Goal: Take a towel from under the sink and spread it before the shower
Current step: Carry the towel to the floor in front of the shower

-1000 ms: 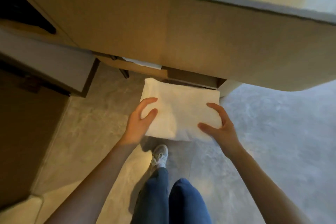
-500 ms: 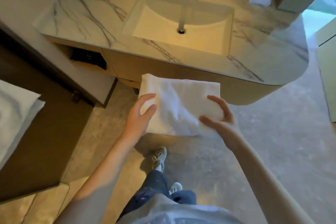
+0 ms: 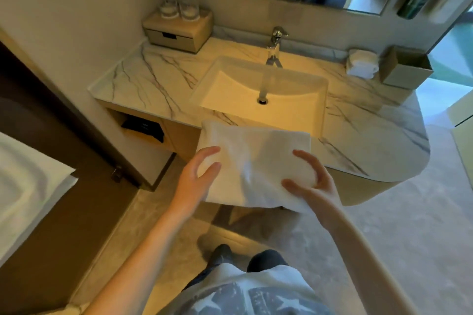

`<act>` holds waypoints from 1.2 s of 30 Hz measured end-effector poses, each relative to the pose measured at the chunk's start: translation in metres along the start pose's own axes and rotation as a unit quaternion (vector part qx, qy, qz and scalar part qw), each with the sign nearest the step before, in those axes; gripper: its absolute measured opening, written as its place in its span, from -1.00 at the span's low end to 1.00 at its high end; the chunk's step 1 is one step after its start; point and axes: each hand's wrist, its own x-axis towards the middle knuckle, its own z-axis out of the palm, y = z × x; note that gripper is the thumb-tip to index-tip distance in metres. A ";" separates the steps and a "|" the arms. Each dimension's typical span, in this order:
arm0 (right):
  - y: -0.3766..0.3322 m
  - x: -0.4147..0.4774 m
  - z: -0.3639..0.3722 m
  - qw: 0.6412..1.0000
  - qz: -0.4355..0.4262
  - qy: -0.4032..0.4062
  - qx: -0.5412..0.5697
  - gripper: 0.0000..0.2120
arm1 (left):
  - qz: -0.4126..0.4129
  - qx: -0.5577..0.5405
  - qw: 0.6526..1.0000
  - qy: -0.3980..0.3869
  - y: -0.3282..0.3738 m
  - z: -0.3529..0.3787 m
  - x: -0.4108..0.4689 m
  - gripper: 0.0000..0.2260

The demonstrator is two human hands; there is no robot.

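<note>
- The towel (image 3: 252,161) was out from under the sink (image 3: 263,92) and up in the air, folded flat, in front of the desk (image 3: 143,79) edge and partly over it in the view.
- The left hand (image 3: 197,176) held the towel's 9 o'clock edge, thumb on top, the other fingers going under the cloth.
- The right hand (image 3: 311,181) held the 3 o'clock side the same way, thumb and fingers curled over the fold; both hands were closed on cloth, neither spread wide.
- The towel sagged a little at 5 o'clock, where 1 corner hung below the right hand.
- Done, by my reading: step 1, fetching the towel.
- Left: carrying it to the shower, unfolding it, and laying it flat on the floor (image 3: 399,225).
- No shower showed clearly; the glass and bright opening at 2 o'clock might lead there, but I could not tell.
- The tap (image 3: 275,46) stood at 12 o'clock from the towel, the small stacked cloths (image 3: 362,66) at 2 o'clock on the desk; neither was touched.
- I would put the task at less than half done.
</note>
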 end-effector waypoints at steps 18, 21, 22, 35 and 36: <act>0.004 -0.011 -0.042 0.910 -0.089 -0.404 -0.035 -0.37 | -0.053 -0.002 0.913 0.405 0.002 0.113 -0.218 -0.77; 0.007 -0.026 -0.039 0.889 -0.095 -0.447 -0.040 -0.37 | -0.062 -0.006 0.894 0.444 0.004 0.127 -0.254 -0.78; 0.008 -0.032 -0.038 0.882 -0.100 -0.458 -0.040 -0.37 | -0.060 -0.004 0.889 0.455 0.005 0.130 -0.264 -0.78; 0.011 -0.097 -0.029 0.826 -0.116 -0.552 -0.026 -0.42 | -0.069 0.023 0.827 0.558 0.015 0.165 -0.358 -0.79; 0.012 -0.105 -0.028 0.822 -0.115 -0.557 -0.026 -0.42 | -0.072 0.027 0.823 0.563 0.014 0.166 -0.367 -0.78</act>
